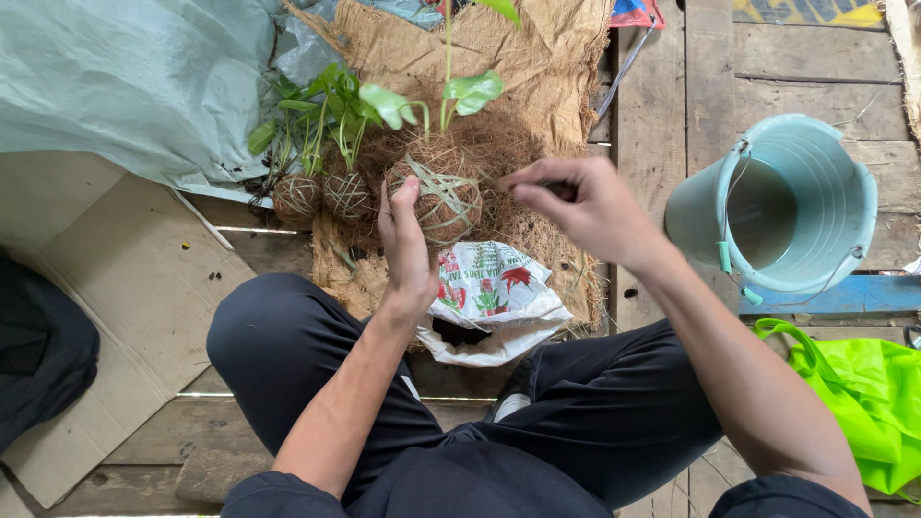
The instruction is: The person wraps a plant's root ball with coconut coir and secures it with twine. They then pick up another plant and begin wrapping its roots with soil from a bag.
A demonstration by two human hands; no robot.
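A round ball of brown coconut fibre (443, 197) with pale string wound around it holds a small green-leafed plant (460, 94). My left hand (405, 245) cups the ball from its left side. My right hand (585, 206) is just to the right of the ball, fingers pinched on the string that runs to it. Two smaller wrapped fibre balls (321, 197) with green shoots sit side by side to the left.
Loose coconut fibre and burlap (537, 58) lie under the balls. A printed white bag (494, 297) sits open by my knees. A pale teal bucket (787, 206) lies tilted at right, a bright green bag (863, 393) below it. Cardboard (115, 288) and a plastic sheet (125, 77) are at left.
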